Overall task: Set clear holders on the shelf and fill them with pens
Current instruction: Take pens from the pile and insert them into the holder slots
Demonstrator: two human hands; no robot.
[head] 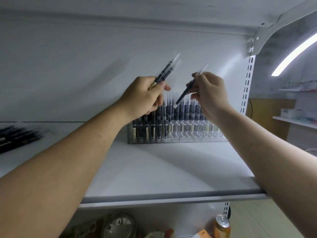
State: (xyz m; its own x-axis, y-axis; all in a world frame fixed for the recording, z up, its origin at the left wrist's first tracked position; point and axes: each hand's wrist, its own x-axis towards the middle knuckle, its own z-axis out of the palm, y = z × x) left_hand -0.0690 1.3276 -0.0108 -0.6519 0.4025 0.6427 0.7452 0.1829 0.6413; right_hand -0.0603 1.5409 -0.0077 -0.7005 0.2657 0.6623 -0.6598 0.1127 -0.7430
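Your left hand (144,93) is curled round a small bundle of pens (167,69), slim dark barrels with long clear caps that point up and to the right, and a cream label band just above your thumb. Your right hand (209,93) pinches a single pen (186,91) of the same kind between thumb and fingertips, tilted, its clear lower end hanging just above the rows below. Both hands hover over the clear holder (176,133), a long rectangular block of transparent plastic with rows of round sockets. It stands on the shelf (163,169) toward the back right, close to the rear panel. Dark pens stand upright in it, packed densely on its left side and along the back, while the front right sockets show as clear tubes. Cream labels run down several barrels, but the print is too blurred to read.

The shelf is smooth matt white with a grey front lip. More dark loose pens (15,136) lie in a blurred heap at its far left. Below the shelf you can see an orange drinks can (222,228) with a silver top
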